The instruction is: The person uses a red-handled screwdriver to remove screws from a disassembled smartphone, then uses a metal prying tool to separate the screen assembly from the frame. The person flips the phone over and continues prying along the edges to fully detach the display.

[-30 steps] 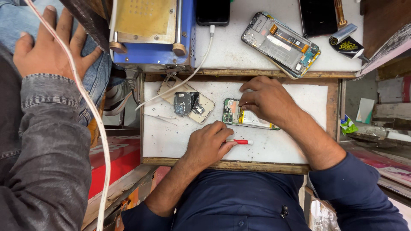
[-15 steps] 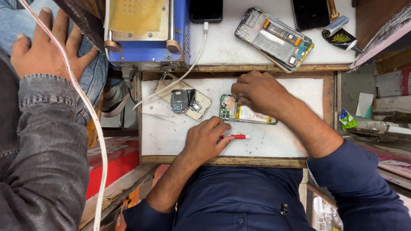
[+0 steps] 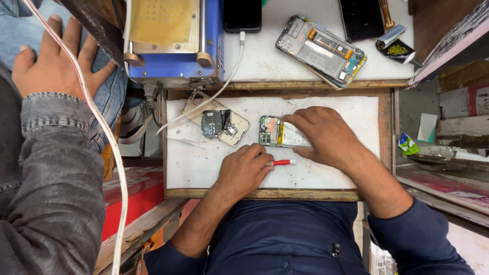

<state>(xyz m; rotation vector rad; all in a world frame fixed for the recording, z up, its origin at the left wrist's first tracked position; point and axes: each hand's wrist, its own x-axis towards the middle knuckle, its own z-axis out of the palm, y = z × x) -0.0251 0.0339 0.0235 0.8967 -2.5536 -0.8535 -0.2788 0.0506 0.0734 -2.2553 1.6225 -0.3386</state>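
Observation:
An opened phone [image 3: 272, 131] with its circuit board exposed lies on the white work board [image 3: 193, 168]. My right hand [image 3: 328, 136] rests flat on the phone's right part and pins it down. My left hand [image 3: 245, 170] is closed around a small red-handled screwdriver [image 3: 283, 162], whose tip points right, just below the phone. A detached phone back cover with a camera module [image 3: 218, 124] lies left of the phone.
A blue heating machine [image 3: 173, 38] stands at the back left, with a white cable [image 3: 229, 76] running to a black phone [image 3: 242, 14]. Another opened phone [image 3: 321, 50] and a dark phone [image 3: 361, 19] lie behind. Another person's hand [image 3: 53, 66] rests on a knee at the left.
The view has shifted a little. Both my hands stay on the phone and the screwdriver, with hardly any movement.

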